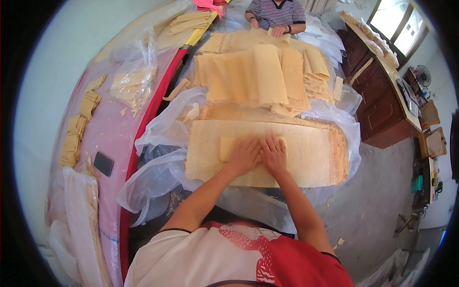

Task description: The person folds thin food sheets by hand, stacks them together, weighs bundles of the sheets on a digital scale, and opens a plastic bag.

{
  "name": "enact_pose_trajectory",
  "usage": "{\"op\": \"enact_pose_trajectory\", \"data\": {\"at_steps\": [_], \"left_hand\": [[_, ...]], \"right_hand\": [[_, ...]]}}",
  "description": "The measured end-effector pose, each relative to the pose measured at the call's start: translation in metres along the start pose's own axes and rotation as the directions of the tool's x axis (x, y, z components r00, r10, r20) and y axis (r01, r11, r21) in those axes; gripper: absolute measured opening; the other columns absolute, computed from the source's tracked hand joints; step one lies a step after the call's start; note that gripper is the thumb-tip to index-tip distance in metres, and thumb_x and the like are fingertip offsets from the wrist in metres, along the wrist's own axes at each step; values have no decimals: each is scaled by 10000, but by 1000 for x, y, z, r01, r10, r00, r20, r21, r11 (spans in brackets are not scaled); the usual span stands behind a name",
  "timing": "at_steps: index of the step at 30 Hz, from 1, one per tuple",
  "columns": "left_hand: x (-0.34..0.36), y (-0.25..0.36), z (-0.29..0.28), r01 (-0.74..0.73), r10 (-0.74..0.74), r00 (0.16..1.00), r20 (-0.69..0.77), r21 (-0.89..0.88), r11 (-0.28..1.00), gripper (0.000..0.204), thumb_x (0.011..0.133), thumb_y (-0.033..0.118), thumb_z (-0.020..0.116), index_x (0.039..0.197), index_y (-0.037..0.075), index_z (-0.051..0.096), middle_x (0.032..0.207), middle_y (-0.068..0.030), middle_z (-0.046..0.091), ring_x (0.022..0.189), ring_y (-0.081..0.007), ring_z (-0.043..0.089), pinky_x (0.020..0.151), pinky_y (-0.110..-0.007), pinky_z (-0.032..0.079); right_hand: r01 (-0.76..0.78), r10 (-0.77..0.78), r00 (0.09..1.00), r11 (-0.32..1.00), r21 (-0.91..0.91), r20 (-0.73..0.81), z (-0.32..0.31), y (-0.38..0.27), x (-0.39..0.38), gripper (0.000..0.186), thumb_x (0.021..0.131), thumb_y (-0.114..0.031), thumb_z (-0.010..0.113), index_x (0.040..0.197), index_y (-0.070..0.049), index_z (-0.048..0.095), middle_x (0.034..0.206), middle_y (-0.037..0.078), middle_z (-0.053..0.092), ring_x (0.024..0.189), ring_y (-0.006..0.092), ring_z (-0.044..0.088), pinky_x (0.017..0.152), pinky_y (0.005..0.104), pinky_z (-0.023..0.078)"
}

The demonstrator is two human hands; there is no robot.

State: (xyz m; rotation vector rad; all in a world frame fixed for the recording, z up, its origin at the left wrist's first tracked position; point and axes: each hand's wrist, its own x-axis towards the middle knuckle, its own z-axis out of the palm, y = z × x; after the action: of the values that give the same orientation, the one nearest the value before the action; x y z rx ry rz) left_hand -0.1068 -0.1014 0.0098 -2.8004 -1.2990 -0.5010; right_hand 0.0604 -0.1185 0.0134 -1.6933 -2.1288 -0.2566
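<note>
My left hand (245, 156) lies flat, fingers stretched out, on a small folded pale-yellow sheet (224, 149) that looks like bean curd skin. Beside it my right hand (274, 154) presses on the same folded piece, its fingers also extended and the two hands nearly touching. Under both is a wide stack of flat, thin sheets (308, 155) with a rough, layered right end. The fingers are slightly blurred, and they cover most of the folded piece.
Beyond the stack, more sheets (270, 71) lie draped and folded. Clear plastic film (167, 126) surrounds the stacks. Across from me a person (277, 14) handles another sheet. To the left, a pink-covered table (114, 138) holds folded pieces (71, 138) and a phone (103, 164). A wooden cabinet (382, 105) stands right.
</note>
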Motion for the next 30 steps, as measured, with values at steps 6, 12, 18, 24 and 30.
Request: {"op": "enact_pose_trajectory", "data": {"at_steps": [6, 12, 18, 24, 30], "left_hand": [[8, 0, -13, -50, 49, 998, -38, -25, 998, 672, 782, 484, 558, 1283, 52, 439, 1352, -114, 403, 1286, -281, 308, 1027, -522, 207], [-8, -23, -29, -66, 65, 998, -10, -125, 990, 544, 784, 335, 594, 1228, 50, 462, 1293, -132, 423, 1263, -305, 328, 1033, -429, 278], [-26, -53, -44, 71, -64, 976, 207, -28, 997, 330, 746, 189, 578, 1050, 62, 568, 1005, -91, 597, 1012, -250, 549, 871, -391, 425], [-41, -88, -109, 37, -50, 994, -99, -133, 990, 327, 740, 173, 601, 1056, 92, 582, 966, -111, 617, 953, -264, 576, 820, -399, 452], [-45, -103, -116, 219, -480, 735, -478, -503, 836, 363, 770, 129, 607, 1121, 55, 555, 1097, -176, 571, 1010, -338, 537, 899, -403, 422]], "right_hand": [[32, -35, 998, 999, 38, 56, 2, 6, -2, 533, 845, -433, 504, 1254, -92, 478, 1383, 149, 367, 1308, 282, 306, 1054, 497, 188], [7, -25, 965, 997, 71, 261, -11, 4, -1, 783, 781, -537, 534, 1363, -55, 326, 1458, 142, 237, 1366, 275, 176, 1083, 487, 111], [48, -56, 919, 998, 31, 390, -33, 9, 5, 700, 786, -414, 577, 1361, -96, 335, 1454, 123, 255, 1360, 275, 196, 1071, 498, 153], [38, -139, 935, 954, 298, 327, -67, 40, -9, 391, 753, -118, 586, 1142, -146, 560, 1192, 91, 571, 1028, 280, 576, 830, 378, 468], [-202, 236, 967, 938, 281, -92, -148, 66, 55, 455, 794, -71, 532, 1248, -87, 498, 726, 182, 613, 668, 337, 614, 581, 394, 485]]}}
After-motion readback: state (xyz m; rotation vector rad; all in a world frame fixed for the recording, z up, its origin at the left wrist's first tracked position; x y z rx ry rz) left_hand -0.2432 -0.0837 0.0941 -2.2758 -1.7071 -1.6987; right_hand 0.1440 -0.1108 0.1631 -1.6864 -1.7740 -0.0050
